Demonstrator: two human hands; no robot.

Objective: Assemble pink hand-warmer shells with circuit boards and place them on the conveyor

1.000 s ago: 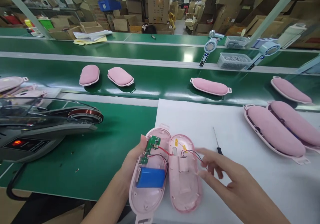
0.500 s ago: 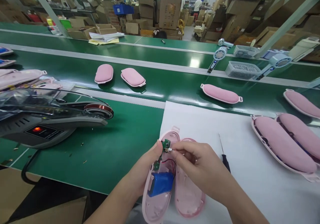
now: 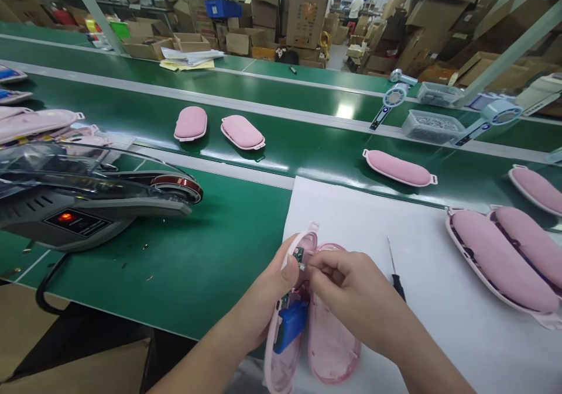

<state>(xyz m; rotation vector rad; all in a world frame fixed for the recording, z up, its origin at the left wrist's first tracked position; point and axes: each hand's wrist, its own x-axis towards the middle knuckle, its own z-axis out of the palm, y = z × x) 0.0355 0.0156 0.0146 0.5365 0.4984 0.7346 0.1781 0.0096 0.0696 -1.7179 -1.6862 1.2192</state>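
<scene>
My left hand (image 3: 274,285) grips one half of a pink plastic casing (image 3: 271,353), tilted on edge, with the thumb over its rim. Inside it are a green circuit board (image 3: 298,254), partly covered by my thumb, and a blue battery pack (image 3: 290,326). My right hand (image 3: 345,283) is closed in a pinch at a small white wire connector (image 3: 302,267) beside the board. Fingers partly hide the thin wires below. Under my right hand a second, translucent pink shell (image 3: 333,353) lies open on white paper (image 3: 373,218).
A screwdriver (image 3: 397,283) lies right of my hand. Pink padded cases (image 3: 500,259) rest farther right, others (image 3: 242,132) on the green belt. A grey machine (image 3: 100,206) with a red light stands left. Handheld fans (image 3: 395,95) and a clear tub of small parts (image 3: 432,127) are behind.
My left hand has tipped the casing half more onto its edge, so its inside shows less. My right hand stays pinched at the connector. The view has shifted slightly.
</scene>
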